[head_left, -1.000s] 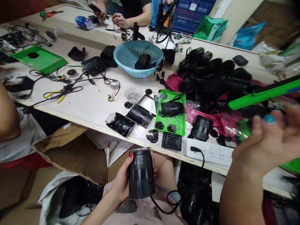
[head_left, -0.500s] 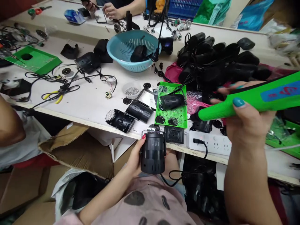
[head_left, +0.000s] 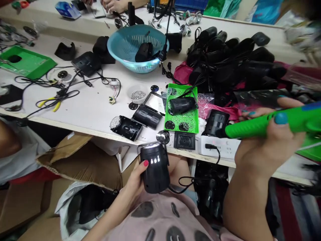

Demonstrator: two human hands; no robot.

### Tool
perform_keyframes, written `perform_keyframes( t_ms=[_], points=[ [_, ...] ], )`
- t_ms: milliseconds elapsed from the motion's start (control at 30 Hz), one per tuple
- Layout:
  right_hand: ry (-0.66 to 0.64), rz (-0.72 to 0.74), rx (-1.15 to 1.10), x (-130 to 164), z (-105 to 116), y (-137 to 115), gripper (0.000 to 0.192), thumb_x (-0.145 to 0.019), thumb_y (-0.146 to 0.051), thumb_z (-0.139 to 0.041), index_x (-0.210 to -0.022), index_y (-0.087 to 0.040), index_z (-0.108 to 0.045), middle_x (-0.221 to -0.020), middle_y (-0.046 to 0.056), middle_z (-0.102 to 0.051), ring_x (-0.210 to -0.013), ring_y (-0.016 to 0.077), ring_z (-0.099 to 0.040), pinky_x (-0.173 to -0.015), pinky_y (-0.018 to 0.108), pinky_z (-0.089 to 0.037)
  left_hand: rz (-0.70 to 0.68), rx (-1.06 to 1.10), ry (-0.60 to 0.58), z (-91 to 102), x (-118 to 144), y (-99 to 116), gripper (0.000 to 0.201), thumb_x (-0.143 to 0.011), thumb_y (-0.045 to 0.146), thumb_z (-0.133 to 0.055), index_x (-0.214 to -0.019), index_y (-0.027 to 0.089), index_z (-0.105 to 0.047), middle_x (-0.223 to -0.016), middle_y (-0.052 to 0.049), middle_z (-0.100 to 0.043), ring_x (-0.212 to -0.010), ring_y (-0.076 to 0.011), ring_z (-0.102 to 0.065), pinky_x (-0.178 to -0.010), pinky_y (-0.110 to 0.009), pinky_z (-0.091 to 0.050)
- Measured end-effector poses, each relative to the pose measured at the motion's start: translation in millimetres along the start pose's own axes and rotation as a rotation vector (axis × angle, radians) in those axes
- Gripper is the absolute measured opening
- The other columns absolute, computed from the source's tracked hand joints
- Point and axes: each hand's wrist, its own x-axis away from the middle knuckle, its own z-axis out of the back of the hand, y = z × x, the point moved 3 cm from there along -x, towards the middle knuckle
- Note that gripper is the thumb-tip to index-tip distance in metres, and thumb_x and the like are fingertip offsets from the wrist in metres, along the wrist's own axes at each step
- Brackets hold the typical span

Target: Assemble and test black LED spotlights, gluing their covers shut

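Note:
My left hand (head_left: 137, 175) is closed around a black cylindrical lamp (head_left: 155, 172) in front of my lap. A thin bracket spans the lamp's top end, and a black cable trails from its lower right. On the right, my right hand (head_left: 273, 144) grips a green electric screwdriver (head_left: 260, 124), its dark nose pointing left, apart from the lamp. Behind that nose lies a black housing (head_left: 217, 122) on the table. A green perforated tray (head_left: 194, 122) holds another black lamp body (head_left: 183, 105) and dark discs.
Two black half shells (head_left: 126, 129) lie near the table edge, close to a small bowl of screws (head_left: 137, 95). A blue colander (head_left: 137, 67) stands farther back. Black lamps (head_left: 225, 57) are piled at right, behind a white power strip (head_left: 225, 145). Another person's hand (head_left: 114, 6) is across the table.
The lamp in my left hand has shifted left and down and tilted. My right hand has drawn the screwdriver rightward and lower, uncovering the black housing. The whole view has shifted slightly.

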Motion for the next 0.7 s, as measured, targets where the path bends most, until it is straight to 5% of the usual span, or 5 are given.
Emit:
perform_keyframes(
  t_ms=[133, 233, 300, 433, 700],
  points=[
    [-0.025, 0.080, 0.284, 12.7, 16.2, -13.7, 0.067, -0.081, -0.025, -0.068, -0.143, -0.022, -0.042, -0.142, 0.012, -0.046, -0.138, 0.0275, -0.043, -0.113, 0.049, -0.037, -0.103, -0.021, 0.173, 27.5, 10.3, -0.6, 0.055, -0.063, 0.030, -0.087, -0.112, 0.018, -0.066, -0.090, -0.004, -0.078, -0.082, -0.0251, -0.073, -0.076, -0.031, -0.061],
    [0.046, 0.070, 0.276, 71.2, 11.6, -28.5, 0.053, -0.084, -0.019, -0.067, -0.134, -0.028, -0.054, -0.132, 0.008, -0.055, -0.125, 0.0258, -0.055, -0.102, 0.043, -0.048, -0.072, 0.018, 0.350, 42.5, 18.9, -9.5, 0.029, -0.085, 0.031, -0.070, -0.109, 0.015, -0.066, -0.092, -0.006, -0.078, -0.090, -0.0244, -0.074, -0.084, -0.032, -0.061],
    [-0.384, -0.194, 0.217, 123.5, -11.1, -22.6, 0.036, -0.091, -0.026, -0.059, -0.127, -0.029, -0.060, -0.111, 0.005, -0.067, -0.101, 0.0231, -0.067, -0.091, 0.040, -0.054, -0.024, 0.077, 0.418, 50.5, 23.2, -21.2, 0.024, -0.093, 0.029, -0.060, -0.111, 0.013, -0.065, -0.088, -0.007, -0.078, -0.089, -0.0235, -0.075, -0.086, -0.034, -0.060],
    [-1.201, -0.786, 0.232, 221.7, -53.8, 6.6, 0.063, -0.092, -0.052, -0.055, -0.144, -0.018, -0.047, -0.139, 0.017, -0.058, -0.128, 0.0349, -0.055, -0.107, 0.051, -0.045, 0.114, 0.218, 0.321, 64.0, 25.7, -52.0, 0.029, -0.094, 0.026, -0.059, -0.116, 0.010, -0.066, -0.083, -0.010, -0.078, -0.090, -0.0284, -0.075, -0.090, -0.042, -0.059],
    [-1.224, -0.938, 0.089, 260.2, -82.9, 57.5, 0.053, -0.074, -0.036, -0.068, -0.122, -0.017, -0.054, -0.093, 0.008, -0.073, -0.090, 0.0258, -0.071, -0.084, 0.038, -0.055, 0.095, 0.293, 0.182, 74.5, 26.6, -75.9, 0.029, -0.091, 0.025, -0.060, -0.115, 0.012, -0.071, -0.089, -0.013, -0.079, -0.105, -0.0327, -0.072, -0.092, -0.041, -0.056]
  ],
)
